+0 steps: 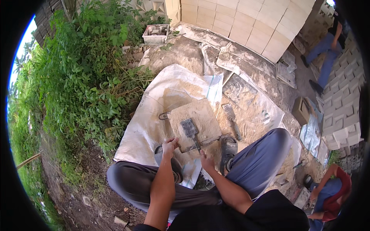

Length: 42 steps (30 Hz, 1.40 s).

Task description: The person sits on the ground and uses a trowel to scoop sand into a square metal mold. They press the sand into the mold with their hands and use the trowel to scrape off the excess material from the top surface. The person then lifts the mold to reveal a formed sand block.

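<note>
My right hand (207,159) is closed round the handle of a trowel (189,127) with a flat, rectangular grey blade. The blade rests over a square slab-like mould (210,120) covered in pale sandy powder. Close to the mould's near left edge, my left hand (170,146) has its fingers curled together; what they hold, if anything, is hidden. A metal loop handle (164,116) sticks out from the mould's left side. Beyond its right side, a second trowel (229,112) lies on the powder-strewn sheet, its handle pointing toward me. My sandalled feet stand either side of the mould's near edge.
A white woven sheet (133,133) lies under the mould. Dense green plants (88,73) border the left. A whitish plastic box (155,34) stands at the back, beside stacked pale tiles (246,19). Patterned blocks (343,104) and two other people are on the right.
</note>
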### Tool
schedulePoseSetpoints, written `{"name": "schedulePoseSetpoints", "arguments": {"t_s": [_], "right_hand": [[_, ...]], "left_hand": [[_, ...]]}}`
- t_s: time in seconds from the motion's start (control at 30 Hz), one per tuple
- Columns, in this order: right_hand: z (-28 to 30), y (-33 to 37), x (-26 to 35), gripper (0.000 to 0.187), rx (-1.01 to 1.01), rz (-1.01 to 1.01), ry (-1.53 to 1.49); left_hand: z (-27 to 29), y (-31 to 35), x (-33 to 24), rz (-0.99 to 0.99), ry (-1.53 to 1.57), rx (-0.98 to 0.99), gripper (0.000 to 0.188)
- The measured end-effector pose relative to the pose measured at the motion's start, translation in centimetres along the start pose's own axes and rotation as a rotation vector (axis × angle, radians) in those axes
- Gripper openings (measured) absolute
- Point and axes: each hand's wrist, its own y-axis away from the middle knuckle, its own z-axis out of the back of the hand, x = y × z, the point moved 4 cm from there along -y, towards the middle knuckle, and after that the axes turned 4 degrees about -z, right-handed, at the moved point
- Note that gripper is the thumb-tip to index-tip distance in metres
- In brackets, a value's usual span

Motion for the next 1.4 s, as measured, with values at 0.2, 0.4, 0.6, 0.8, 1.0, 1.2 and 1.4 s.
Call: {"name": "schedulePoseSetpoints", "arguments": {"t_s": [0.2,0.4,0.6,0.8,1.0,1.2,1.4], "right_hand": [[3.4,-0.8,4.5,0.062,-0.020,0.036,-0.179],[3.0,-1.8,-1.7,0.065,-0.083,-0.130,0.165],[3.9,-2.0,0.7,0.067,-0.028,-0.089,0.049],[7.1,-2.5,3.9,0.071,-0.080,-0.068,-0.235],[4.9,-2.4,-0.9,0.069,0.001,-0.180,0.058],[7.0,-2.9,2.5,0.069,-0.060,-0.176,-0.017],[8.9,-4.7,3.1,0.074,-0.109,-0.110,-0.038]], "left_hand": [[-1.4,0.5,-0.4,-0.047,-0.189,-0.060,0.021],[-2.0,0.1,-0.3,-0.066,-0.118,-0.102,0.020],[-1.4,-0.2,0.0,-0.092,-0.066,-0.105,0.019],[-2.0,1.2,-0.7,-0.024,-0.120,-0.038,0.017],[-0.6,-0.5,-0.5,-0.030,-0.153,-0.088,0.015],[-1.0,-0.7,0.6,-0.259,-0.294,-0.234,0.041],[-7.1,2.4,-3.0,-0.707,-1.420,-0.320,0.065]]}}
